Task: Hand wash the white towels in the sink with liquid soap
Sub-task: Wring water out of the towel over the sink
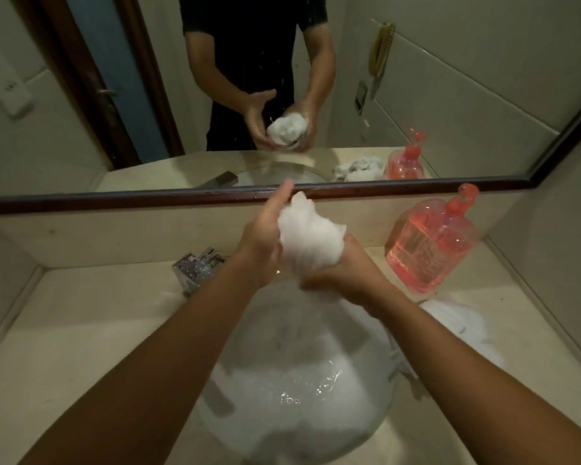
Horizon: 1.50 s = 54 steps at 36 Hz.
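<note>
A bunched wet white towel (307, 234) is held up above the sink (359, 330), close to the mirror's lower frame. My right hand (341, 268) grips its lower part from underneath. My left hand (264, 245) lies against the towel's left side with the thumb pointing up; the mirror shows its fingers curled round the bundle. The round white basin holds foamy, bubbly water (282, 391). A second white towel (463, 325) lies crumpled on the counter right of the basin. A pink liquid soap bottle (431, 245) with a pump stands at the back right.
A chrome tap (198, 266) stands at the basin's back left. The beige counter (81, 330) is closed in by tiled walls on both sides. A dark-framed mirror (182, 198) spans the back wall and reflects a person's arms, the towel and the soap bottle.
</note>
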Each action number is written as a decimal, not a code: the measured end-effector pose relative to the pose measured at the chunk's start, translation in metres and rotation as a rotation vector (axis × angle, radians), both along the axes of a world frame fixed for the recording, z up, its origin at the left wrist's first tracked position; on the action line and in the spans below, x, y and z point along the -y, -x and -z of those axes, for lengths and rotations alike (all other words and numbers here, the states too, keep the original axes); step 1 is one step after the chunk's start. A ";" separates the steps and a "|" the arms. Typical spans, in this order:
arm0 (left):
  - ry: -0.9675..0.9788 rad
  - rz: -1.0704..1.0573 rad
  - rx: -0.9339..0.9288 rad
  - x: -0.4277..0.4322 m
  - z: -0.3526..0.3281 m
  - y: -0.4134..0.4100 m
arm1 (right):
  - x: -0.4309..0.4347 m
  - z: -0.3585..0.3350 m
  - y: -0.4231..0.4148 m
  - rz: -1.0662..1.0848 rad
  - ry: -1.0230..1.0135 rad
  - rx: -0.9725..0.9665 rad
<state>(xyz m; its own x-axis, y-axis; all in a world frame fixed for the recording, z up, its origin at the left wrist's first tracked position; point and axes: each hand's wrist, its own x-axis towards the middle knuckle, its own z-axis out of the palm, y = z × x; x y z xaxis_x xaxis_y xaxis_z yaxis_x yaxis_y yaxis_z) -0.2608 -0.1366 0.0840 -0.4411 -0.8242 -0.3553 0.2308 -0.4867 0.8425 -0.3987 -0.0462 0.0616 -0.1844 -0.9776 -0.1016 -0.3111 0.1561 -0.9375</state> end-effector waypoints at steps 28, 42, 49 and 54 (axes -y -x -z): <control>0.080 0.378 -0.362 -0.011 0.017 -0.014 | -0.050 -0.042 -0.002 -0.209 -0.427 0.601; 0.377 -0.018 0.442 -0.024 0.062 0.014 | -0.042 0.024 -0.031 0.169 -0.476 0.090; 0.433 -0.092 0.537 -0.030 0.064 0.021 | -0.037 0.048 -0.032 0.231 -0.391 0.059; 0.461 -0.113 0.580 -0.027 0.053 0.026 | -0.036 0.046 -0.022 0.178 -0.282 -0.034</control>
